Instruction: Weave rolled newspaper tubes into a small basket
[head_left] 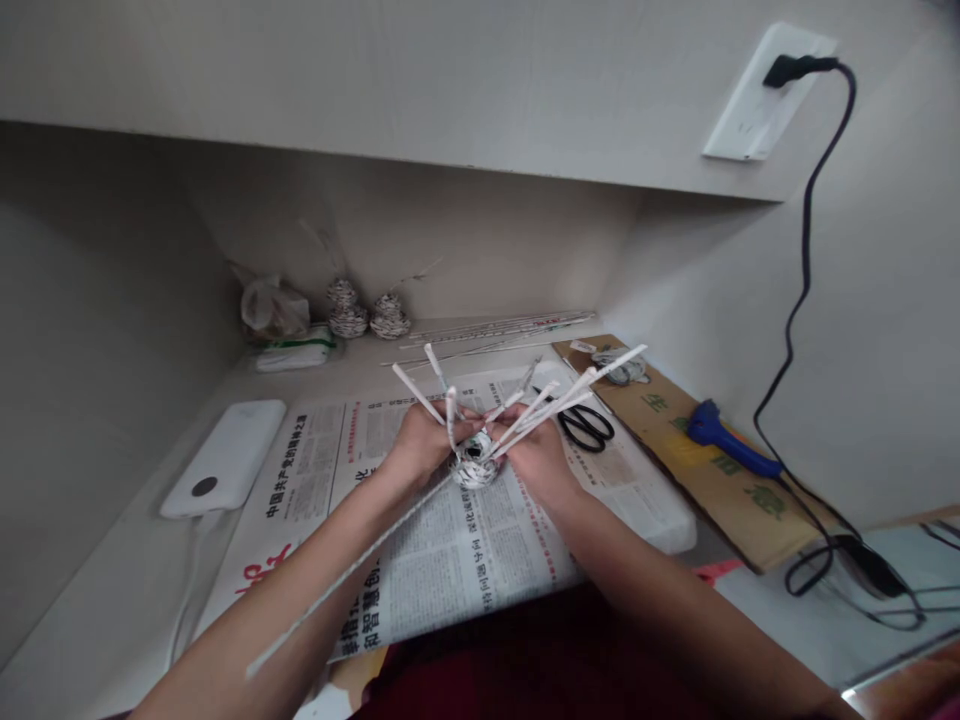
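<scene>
Between both hands sits a small round basket woven from rolled newspaper (475, 472), with a dark opening at its top. Several white paper tubes (541, 412) fan out from its rim. My left hand (427, 438) is closed around its left side, fingertips at the rim. My right hand (536, 450) is closed on its right side among the tubes, its fingertips close to the left ones. One long thin paper strand (349, 572) runs from the basket down over my left forearm. Fingers partly hide the rim.
Newspaper (442, 560) covers the work surface. Black scissors (586, 428) lie right of my hands, beside cardboard (675, 460) with a blue glue gun (731, 442). A white power bank (225, 460) is at left. Behind stand woven gourd shapes (347, 310) and loose paper sticks (495, 328).
</scene>
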